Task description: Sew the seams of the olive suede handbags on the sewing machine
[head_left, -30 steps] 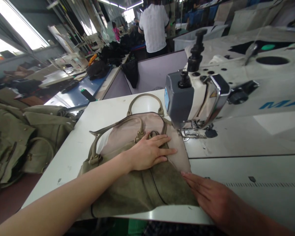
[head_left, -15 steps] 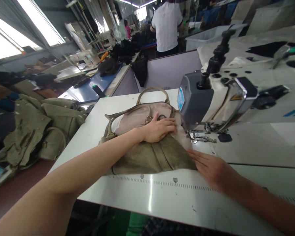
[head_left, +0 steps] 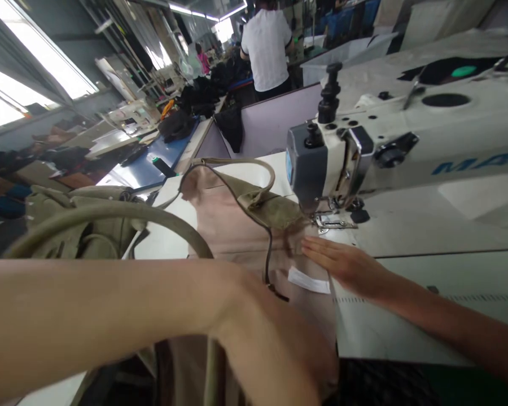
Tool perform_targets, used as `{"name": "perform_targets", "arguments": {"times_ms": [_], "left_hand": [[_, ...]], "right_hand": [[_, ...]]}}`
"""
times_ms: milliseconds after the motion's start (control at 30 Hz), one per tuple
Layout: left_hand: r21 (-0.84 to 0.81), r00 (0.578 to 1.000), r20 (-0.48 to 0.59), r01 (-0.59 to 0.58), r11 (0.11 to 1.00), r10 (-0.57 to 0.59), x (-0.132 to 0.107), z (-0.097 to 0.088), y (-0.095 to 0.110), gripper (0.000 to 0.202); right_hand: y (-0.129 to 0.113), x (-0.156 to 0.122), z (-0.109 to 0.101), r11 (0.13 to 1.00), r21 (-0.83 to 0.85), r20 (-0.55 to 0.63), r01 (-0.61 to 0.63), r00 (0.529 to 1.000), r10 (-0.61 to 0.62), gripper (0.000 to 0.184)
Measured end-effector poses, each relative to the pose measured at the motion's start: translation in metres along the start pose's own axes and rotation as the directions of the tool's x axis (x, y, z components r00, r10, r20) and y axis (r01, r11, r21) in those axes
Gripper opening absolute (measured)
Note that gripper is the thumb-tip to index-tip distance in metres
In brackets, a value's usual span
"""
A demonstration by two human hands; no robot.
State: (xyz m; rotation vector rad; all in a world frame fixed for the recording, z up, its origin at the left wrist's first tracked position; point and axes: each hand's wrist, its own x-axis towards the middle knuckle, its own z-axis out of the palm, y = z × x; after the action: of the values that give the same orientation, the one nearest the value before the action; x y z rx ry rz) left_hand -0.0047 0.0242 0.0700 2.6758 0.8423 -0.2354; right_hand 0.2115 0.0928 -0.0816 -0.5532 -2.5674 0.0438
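Note:
An olive handbag lies opened out on the white sewing table, its pinkish-beige lining (head_left: 226, 217) facing up. One curved handle (head_left: 256, 169) rests at the far side, and the other handle (head_left: 122, 211) arches over my left forearm. My left hand (head_left: 275, 332) is low over the near part of the lining, blurred, with its fingers hidden. Fingers stretched flat, my right hand (head_left: 342, 264) presses the lining's right edge just in front of the presser foot (head_left: 334, 224). A white label (head_left: 308, 280) shows on the lining between my hands.
The sewing machine head (head_left: 322, 158) stands right behind the bag. More olive bags (head_left: 84, 225) are piled at the left. A spool of thread (head_left: 163, 167) stands by the blue table (head_left: 148, 155). A person in a white shirt (head_left: 266, 51) is farther back.
The bag has been opened out and drawn toward me, exposing the lining and white label. My left hand has come nearer and lower; my right hand stays beside the presser foot.

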Motion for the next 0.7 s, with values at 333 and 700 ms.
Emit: {"name": "perform_targets", "arguments": {"times_ms": [333,700], "left_hand": [[0.198,0.973,-0.151,0.205,0.958,-0.177,0.037,0.055,-0.049,0.062],[-0.002,0.991,-0.133,0.015,1.0,-0.015,0.035,0.077,-0.064,0.075]], "right_hand": [[-0.054,-0.024,-0.005,0.987,-0.008,0.052,-0.16,0.986,0.161,0.051],[-0.045,-0.019,-0.01,0.992,-0.125,-0.027,-0.034,0.999,0.03,0.048]]}}
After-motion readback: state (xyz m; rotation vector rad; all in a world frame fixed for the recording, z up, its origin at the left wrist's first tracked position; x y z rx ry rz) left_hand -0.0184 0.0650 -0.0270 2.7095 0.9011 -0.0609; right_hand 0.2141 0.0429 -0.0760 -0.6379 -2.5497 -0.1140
